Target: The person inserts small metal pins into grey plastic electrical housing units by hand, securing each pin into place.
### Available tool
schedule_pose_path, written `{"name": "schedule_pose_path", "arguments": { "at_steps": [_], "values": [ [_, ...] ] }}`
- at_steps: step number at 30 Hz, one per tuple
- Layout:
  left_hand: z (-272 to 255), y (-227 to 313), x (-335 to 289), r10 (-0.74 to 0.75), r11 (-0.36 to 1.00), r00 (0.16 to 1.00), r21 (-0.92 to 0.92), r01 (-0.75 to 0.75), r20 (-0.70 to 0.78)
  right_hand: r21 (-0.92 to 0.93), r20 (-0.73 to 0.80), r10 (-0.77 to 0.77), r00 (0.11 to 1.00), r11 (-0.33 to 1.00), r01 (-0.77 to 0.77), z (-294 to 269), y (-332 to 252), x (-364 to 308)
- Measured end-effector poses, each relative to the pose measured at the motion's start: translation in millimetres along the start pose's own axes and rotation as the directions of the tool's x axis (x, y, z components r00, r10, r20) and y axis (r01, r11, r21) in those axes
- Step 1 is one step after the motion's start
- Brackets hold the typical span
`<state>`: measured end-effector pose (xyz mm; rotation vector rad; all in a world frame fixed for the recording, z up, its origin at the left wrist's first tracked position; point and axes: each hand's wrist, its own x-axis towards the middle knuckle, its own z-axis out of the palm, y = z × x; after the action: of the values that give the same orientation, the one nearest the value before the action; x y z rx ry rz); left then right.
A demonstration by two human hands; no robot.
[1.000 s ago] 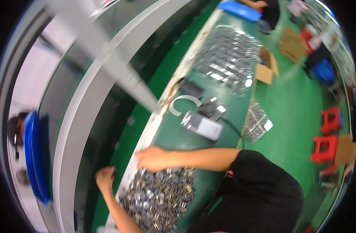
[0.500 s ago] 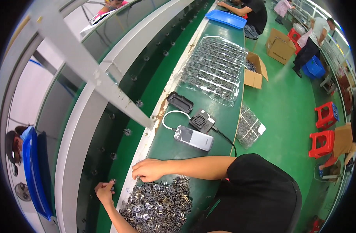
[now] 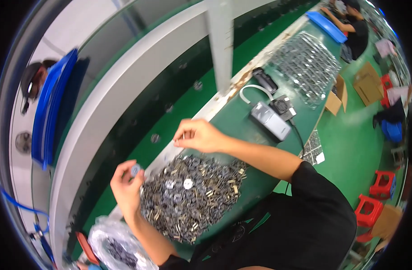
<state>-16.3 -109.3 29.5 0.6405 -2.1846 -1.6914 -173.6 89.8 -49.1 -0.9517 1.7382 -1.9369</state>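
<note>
My left hand (image 3: 126, 190) pinches a small round grey-blue plug part (image 3: 135, 169) between thumb and fingers, over the near side of the conveyor. My right hand (image 3: 200, 136) is closed in a pinch above the white ledge (image 3: 163, 158); whatever sits at its fingertips is too small to make out. Between and below both hands spreads a heap of small dark plug parts (image 3: 192, 202) with metal prongs, on the green bench (image 3: 226, 119). A few pale round pieces (image 3: 188, 183) lie on top of the heap.
Beyond the heap are a grey power bank (image 3: 270, 121), a cabled black device (image 3: 283, 107) and clear trays (image 3: 305, 65) of parts. The green belt (image 3: 145, 150) carries scattered parts. A metal post (image 3: 221, 49) rises by the ledge. A plastic bag (image 3: 118, 245) of parts lies lower left.
The view has swung left and down. My left hand has come up from the belt, the round part now showing in its fingers. My right hand has lifted off the heap's far edge.
</note>
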Motion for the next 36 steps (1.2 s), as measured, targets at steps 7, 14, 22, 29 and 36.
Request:
{"name": "schedule_pose_path", "arguments": {
  "at_steps": [7,14,22,29,36],
  "values": [
    [23.3,15.0,-13.1,0.141,0.631,0.983,-0.776,0.001,0.116,0.114,-0.025,-0.282,0.959,0.952,0.283,33.2,-99.7,8.7],
    [40.3,4.5,-35.8,0.269,0.465,0.947,-0.885,0.033,0.177,-0.244,-0.012,-0.461,0.887,0.862,0.444,50.7,-109.1,-2.7],
    [57.2,5.2,-39.3,0.259,0.513,0.954,-0.859,-0.005,0.149,-0.437,-0.064,-0.57,0.819,0.754,0.491,54.6,-99.8,-14.3],
    [57.9,10.2,-42.8,0.15,0.694,0.984,-0.719,-0.037,0.095,-0.606,0.079,-0.579,0.811,0.618,0.5,45.5,-93.6,-20.1],
    [56.6,12.3,-34.7,0.124,0.852,0.989,-0.519,-0.067,0.077,-0.498,-0.026,-0.57,0.821,0.719,0.484,43.3,-70.3,-22.1]
  ]
}}
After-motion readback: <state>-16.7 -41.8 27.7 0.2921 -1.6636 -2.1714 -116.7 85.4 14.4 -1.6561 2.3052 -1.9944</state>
